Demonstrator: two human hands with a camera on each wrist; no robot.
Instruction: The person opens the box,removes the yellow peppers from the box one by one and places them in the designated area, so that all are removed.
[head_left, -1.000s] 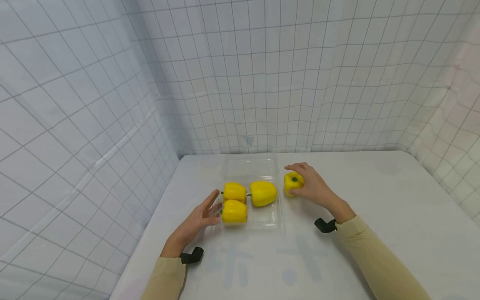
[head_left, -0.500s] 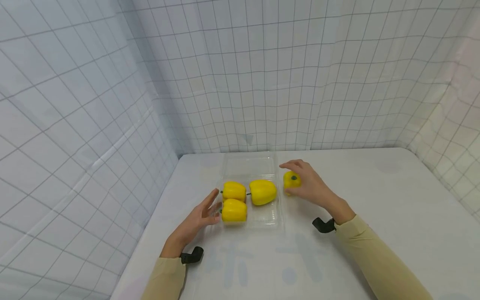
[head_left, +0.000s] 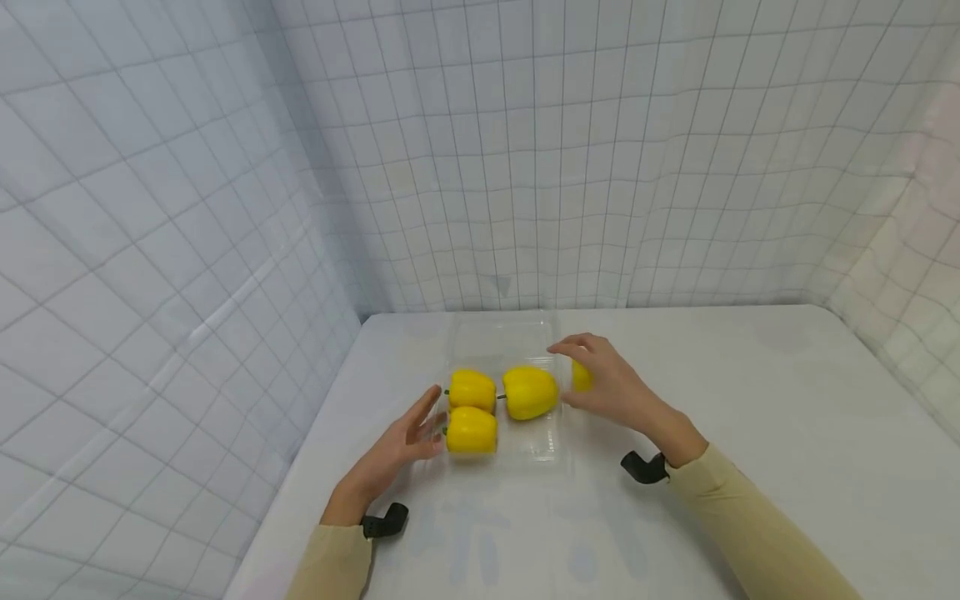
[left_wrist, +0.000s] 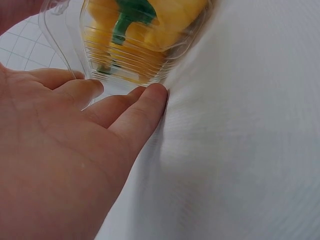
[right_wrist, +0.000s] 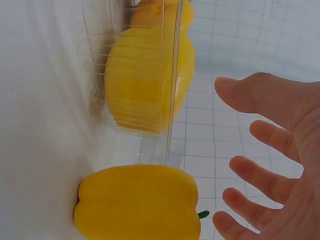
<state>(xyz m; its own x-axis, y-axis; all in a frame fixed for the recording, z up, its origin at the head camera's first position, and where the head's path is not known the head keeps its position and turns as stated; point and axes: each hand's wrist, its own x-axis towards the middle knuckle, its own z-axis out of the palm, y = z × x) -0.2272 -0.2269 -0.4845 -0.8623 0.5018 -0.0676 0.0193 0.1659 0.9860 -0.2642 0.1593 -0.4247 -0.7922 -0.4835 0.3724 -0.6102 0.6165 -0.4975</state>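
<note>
Three yellow bell peppers lie in a clear plastic clamshell box (head_left: pixel 534 440): one rear left pepper (head_left: pixel 471 388), one front left pepper (head_left: pixel 472 432) and one larger right pepper (head_left: pixel 529 392). Another yellow bell pepper (right_wrist: pixel 140 202) stands stem up on the table just outside the box's right side. My right hand (head_left: pixel 611 387) hovers over this pepper with fingers spread and holds nothing; a gap shows between them in the right wrist view. Thumb and fingertips point toward the box. My left hand (left_wrist: pixel 65 135) has its straight fingers at the box's ribbed left wall.
The box's transparent lid (head_left: pixel 502 336) is laid back behind it. White table (head_left: pixel 750 400) extends to both sides. Grid-patterned white curtains (head_left: pixel 540 183) hang at the back and sides.
My right hand has moved left over the standing pepper toward the box, covering more of that pepper in the head view. The left hand keeps its place at the box.
</note>
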